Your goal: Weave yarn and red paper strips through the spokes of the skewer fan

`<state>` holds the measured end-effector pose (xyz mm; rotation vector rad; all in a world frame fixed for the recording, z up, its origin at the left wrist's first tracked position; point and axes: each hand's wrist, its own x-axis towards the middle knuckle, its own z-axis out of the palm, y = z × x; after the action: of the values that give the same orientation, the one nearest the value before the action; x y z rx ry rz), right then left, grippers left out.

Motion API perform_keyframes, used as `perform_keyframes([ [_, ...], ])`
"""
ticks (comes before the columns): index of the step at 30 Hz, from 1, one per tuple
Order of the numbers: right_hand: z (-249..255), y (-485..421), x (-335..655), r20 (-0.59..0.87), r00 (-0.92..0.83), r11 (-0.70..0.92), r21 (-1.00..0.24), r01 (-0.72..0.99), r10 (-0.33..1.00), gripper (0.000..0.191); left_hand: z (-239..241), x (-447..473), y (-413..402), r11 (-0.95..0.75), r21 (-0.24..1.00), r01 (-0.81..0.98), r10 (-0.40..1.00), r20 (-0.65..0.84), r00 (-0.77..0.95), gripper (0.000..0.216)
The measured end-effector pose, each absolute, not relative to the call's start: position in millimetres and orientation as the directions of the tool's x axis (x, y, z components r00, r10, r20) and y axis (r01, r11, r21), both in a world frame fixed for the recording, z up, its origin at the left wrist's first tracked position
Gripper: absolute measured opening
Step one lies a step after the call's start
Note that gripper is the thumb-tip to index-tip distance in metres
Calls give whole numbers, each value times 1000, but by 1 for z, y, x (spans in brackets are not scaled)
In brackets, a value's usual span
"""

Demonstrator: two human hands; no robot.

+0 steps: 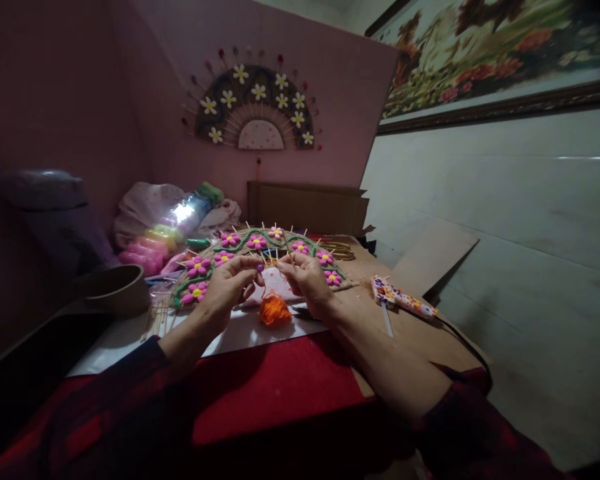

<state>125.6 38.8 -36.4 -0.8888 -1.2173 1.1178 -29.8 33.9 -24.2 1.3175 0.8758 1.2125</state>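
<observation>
My left hand (227,287) pinches a small purple bead (260,268) between thumb and fingertips. Facing it, my right hand (314,285) is closed on a thin stick (287,248) that points upward, with some orange yarn near its fingertips. Just below both hands sits an orange yarn ball (275,311), and a strand appears to run up from it. Behind them lies a fan-shaped craft piece (240,248) with pink clay flowers, a green wavy line and short sticks round its edge. The hands hide part of its dotted pale centre.
A flower-patterned glue gun (403,298) with a black cord lies at right. Left are a brown round container (117,290), loose wooden sticks (157,317) and bagged coloured clay (153,248). A finished-looking fan (255,107) hangs on the pink board. Cardboard (305,208) stands behind.
</observation>
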Motion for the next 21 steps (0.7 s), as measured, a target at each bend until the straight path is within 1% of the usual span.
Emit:
perform_keyframes([
  [3, -37, 39, 126, 259, -8, 255, -954, -158, 966, 27, -24, -29, 33, -130, 982, -134, 967, 156, 202, 22],
  [8, -35, 36, 127, 281, 21, 281, -951, -131, 960, 34, -24, -28, 32, -137, 984, -113, 959, 161, 235, 24],
  [11, -33, 34, 125, 275, -48, 269, -957, -113, 960, 36, -24, -28, 31, -150, 984, -99, 948, 171, 270, 26],
  [15, -34, 33, 123, 266, -129, 247, -958, -148, 955, 39, -24, -27, 30, -170, 982, -86, 933, 188, 306, 28],
  [18, -36, 34, 123, 248, -150, 224, -962, -158, 957, 44, -24, -27, 30, -183, 978, -100, 923, 205, 327, 30],
  [21, -38, 36, 123, 234, -151, 214, -967, -138, 960, 43, -25, -26, 30, -191, 976, -109, 917, 217, 335, 34],
])
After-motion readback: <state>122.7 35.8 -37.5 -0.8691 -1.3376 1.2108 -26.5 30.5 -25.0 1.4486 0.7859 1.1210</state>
